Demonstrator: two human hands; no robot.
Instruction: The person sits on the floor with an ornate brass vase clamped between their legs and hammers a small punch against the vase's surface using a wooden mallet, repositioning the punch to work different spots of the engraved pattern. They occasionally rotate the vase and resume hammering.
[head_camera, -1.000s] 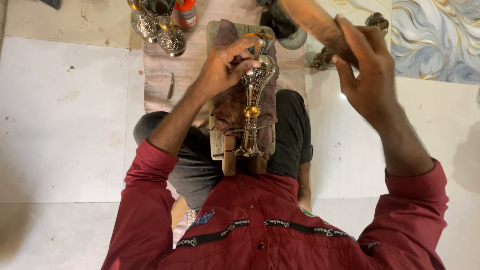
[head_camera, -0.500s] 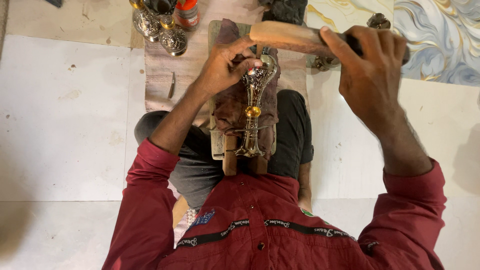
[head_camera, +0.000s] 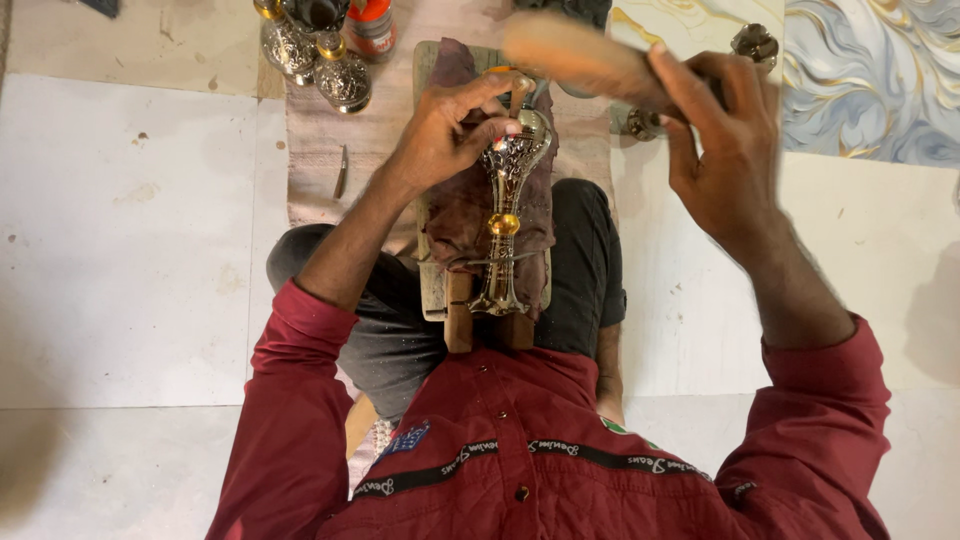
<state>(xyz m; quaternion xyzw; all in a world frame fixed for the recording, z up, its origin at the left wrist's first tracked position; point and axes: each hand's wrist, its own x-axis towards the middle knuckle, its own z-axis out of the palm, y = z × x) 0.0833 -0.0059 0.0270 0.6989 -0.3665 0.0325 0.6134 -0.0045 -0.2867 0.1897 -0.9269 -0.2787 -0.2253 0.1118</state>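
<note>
Red quilted cloth of the person's shirt (head_camera: 520, 470) is filling the nearest part of the view, and dark trousers are being seen just beyond it over the folded legs. Across the lap a narrow wooden work board (head_camera: 436, 280), covered with a dark brown cloth (head_camera: 460, 215), is being rested, pointing away from the body. On this cloth an ornate silver-coloured metal stem with a small golden knob in its middle (head_camera: 503, 215) is being laid lengthwise, its flared foot toward the body and its engraved head away.

The head of the stem is being steadied by the left hand (head_camera: 440, 135); its fingers are closed around a small punch-like tool, which is mostly hidden, so its form cannot be told exactly. Farther out, a pale wooden mallet (head_camera: 570, 55), blurred by motion, is being gripped firmly by the right hand (head_camera: 725, 150), all fingers wrapped on its handle, above the head of the stem.

The step in hand is judged to be the hammering of the tool against the engraved head. The next blow is calling for the tool tip to be kept exactly on its place and the stem pressed flat, so that it is not rolling on the cloth.

At the far edge, two similar silver engraved pieces (head_camera: 315, 55) and an orange-capped bottle (head_camera: 372, 25) are being kept on the floor.
</note>
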